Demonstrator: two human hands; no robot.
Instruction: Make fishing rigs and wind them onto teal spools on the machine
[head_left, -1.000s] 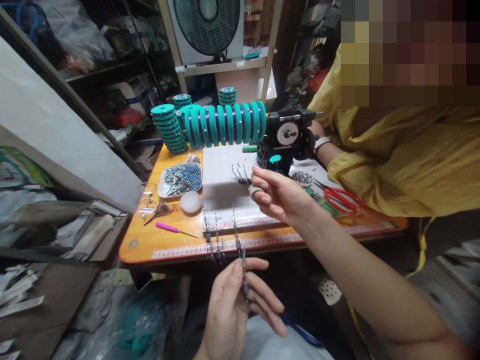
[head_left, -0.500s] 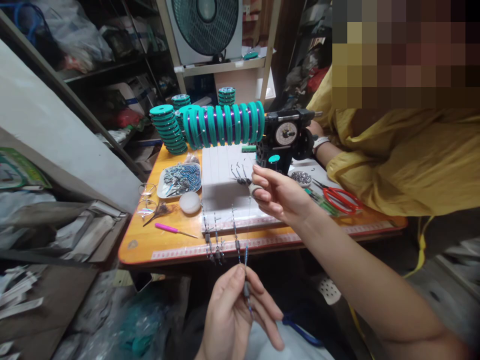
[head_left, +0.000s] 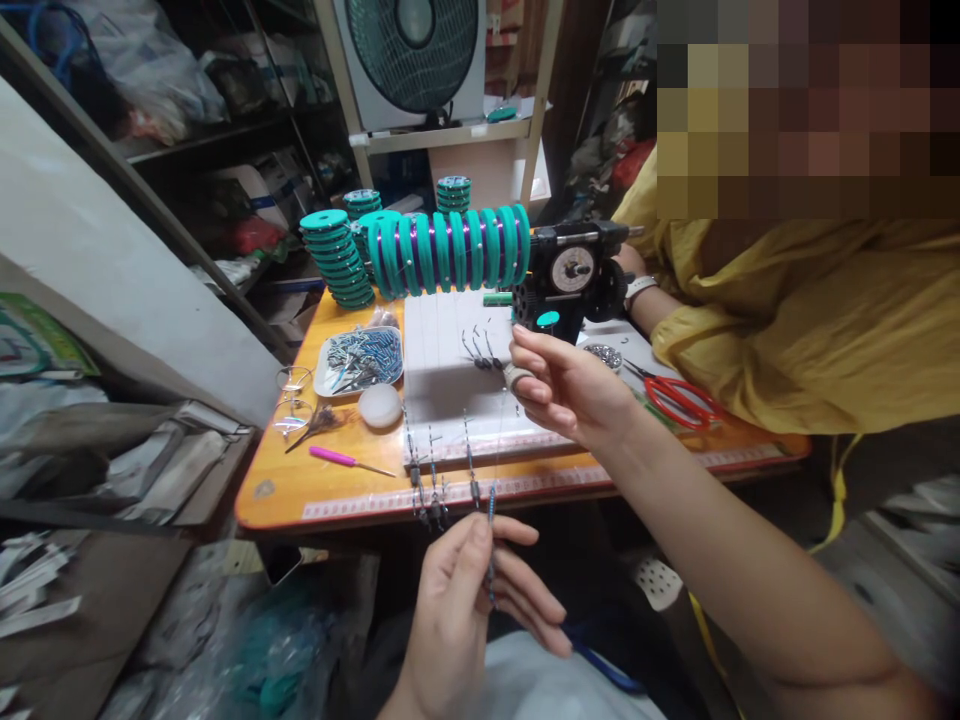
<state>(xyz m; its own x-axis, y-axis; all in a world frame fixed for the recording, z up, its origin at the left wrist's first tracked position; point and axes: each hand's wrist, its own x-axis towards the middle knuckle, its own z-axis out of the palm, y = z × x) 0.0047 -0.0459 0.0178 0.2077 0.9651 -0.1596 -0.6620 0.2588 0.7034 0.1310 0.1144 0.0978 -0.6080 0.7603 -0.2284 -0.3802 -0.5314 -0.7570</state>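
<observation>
My left hand (head_left: 469,600) is low, in front of the table edge, pinching a thin blue float (head_left: 491,545) upright between thumb and fingers. My right hand (head_left: 566,385) is raised over the white board (head_left: 450,375), fingers curled and pinched on a fine line that runs down to the float; the line is barely visible. Several other rigs (head_left: 431,480) lie along the board and hang over the orange table's (head_left: 337,490) front edge.
A row of teal spools (head_left: 450,250) sits on a black winding machine (head_left: 570,275), with more spool stacks (head_left: 337,255) at the back left. A tray of small parts (head_left: 361,360), a white ball (head_left: 380,405), a pink tool (head_left: 349,458) and red scissors (head_left: 679,398) lie about. A person in yellow (head_left: 795,320) sits right.
My left hand has shifted slightly with the float, dipping and then rising again. My right hand has stayed almost in place over the board.
</observation>
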